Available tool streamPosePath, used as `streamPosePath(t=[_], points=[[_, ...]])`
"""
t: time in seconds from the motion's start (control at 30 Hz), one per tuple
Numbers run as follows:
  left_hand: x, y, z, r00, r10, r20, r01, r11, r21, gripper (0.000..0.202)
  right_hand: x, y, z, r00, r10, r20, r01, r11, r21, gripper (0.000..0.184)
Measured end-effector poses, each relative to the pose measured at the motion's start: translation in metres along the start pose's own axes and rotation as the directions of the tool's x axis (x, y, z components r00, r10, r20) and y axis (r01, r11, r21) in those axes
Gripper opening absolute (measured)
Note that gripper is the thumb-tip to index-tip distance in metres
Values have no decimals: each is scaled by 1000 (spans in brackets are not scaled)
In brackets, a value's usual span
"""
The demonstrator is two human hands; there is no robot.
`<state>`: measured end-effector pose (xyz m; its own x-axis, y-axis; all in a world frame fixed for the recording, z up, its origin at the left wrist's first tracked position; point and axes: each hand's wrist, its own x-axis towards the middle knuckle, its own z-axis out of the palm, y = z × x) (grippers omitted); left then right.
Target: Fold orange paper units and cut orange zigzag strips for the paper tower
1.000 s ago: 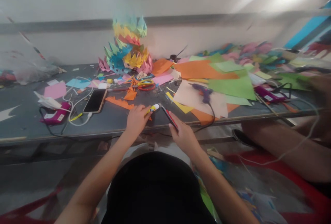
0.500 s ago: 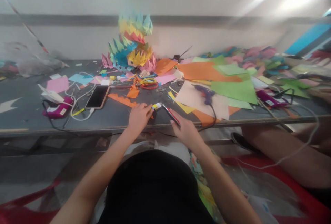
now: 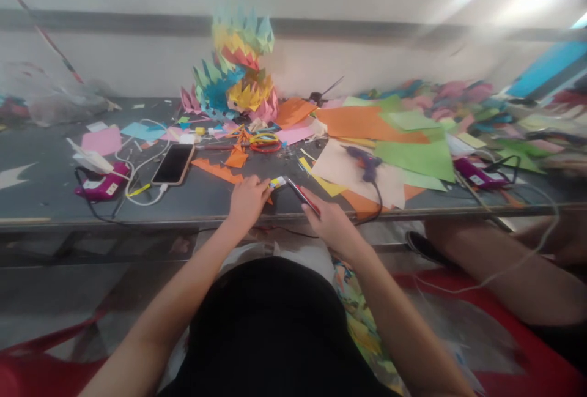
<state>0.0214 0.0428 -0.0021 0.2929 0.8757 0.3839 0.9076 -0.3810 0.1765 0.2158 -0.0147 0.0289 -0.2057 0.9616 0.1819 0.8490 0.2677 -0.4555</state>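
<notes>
My left hand (image 3: 247, 202) pinches a small white-and-yellow block (image 3: 277, 182), perhaps an eraser, low over the front of the table. In my right hand (image 3: 334, 221) is a slim red-and-black tool (image 3: 304, 197) with a silvery tip; blur hides its exact kind. That tip points at the block's right end and is touching it or very close. Beyond my left hand lies a zigzag-cut orange paper strip (image 3: 216, 170). A glue gun (image 3: 364, 163) rests on pale paper (image 3: 331, 163) to the right of the tool.
A plugged-in phone (image 3: 173, 164) and a purple power socket (image 3: 103, 184) lie at left, with loose cables. Folded-paper crowns (image 3: 250, 94) stand at the back. Orange and green sheets (image 3: 415, 157) cover the right side. Another person's leg (image 3: 499, 268) is at right.
The whole view has shifted slightly upward over the table. Both hands keep their grips, with the tool and the block still end to end.
</notes>
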Motion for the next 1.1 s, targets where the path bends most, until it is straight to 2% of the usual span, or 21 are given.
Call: streamPosePath(t=[0.13, 0.4, 0.63, 0.9, 1.1], points=[[0, 0, 0, 1000, -6, 11, 6, 1000, -9, 32, 1, 0, -4, 997, 0, 72, 7, 996, -94, 48], [0, 1, -3, 1000, 24, 20, -24, 999, 37, 31, 3, -1, -4, 991, 24, 129, 14, 958, -286, 49], [0, 0, -1, 1000, 3, 25, -4, 999, 43, 32, 3, -6, -2, 981, 52, 185, 17, 937, -350, 50], [-1, -3, 5, 999, 2, -33, -4, 998, -62, 33, 1, -4, 5, 990, 56, 132, -9, 942, -334, 50], [-2, -6, 7, 993, 31, -110, -51, 982, -184, 30, -6, 0, 17, 998, 68, 9, -64, 971, -229, 48]])
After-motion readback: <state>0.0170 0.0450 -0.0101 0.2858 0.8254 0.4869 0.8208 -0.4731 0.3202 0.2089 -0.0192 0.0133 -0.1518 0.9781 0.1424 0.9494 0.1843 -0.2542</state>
